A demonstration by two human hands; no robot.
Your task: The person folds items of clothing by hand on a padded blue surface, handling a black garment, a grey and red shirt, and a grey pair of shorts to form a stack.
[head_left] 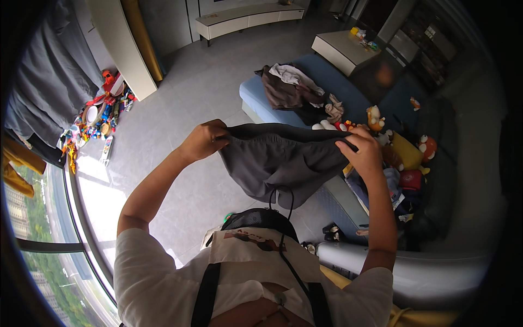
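A pair of dark grey shorts (282, 159) with an elastic waistband is stretched out in the air between both hands. My left hand (206, 141) pinches one end of the waistband between thumb and fingers. At the other end, my right hand (361, 149) grips the waistband in the same way. The shorts hang down from the waistband, their lower edge above a black mesh item at the waist. Beyond them, a heap of dark and light clothes (286, 88) lies on a blue sofa seat (255, 100).
Plush toys (375, 118) and folded-looking items lie on the sofa at the right. A toy pile (98, 116) sits on the floor by the grey curtain (45, 77). A low coffee table (339, 49) and a long cabinet (249, 20) stand farther off. Windows curve along the left.
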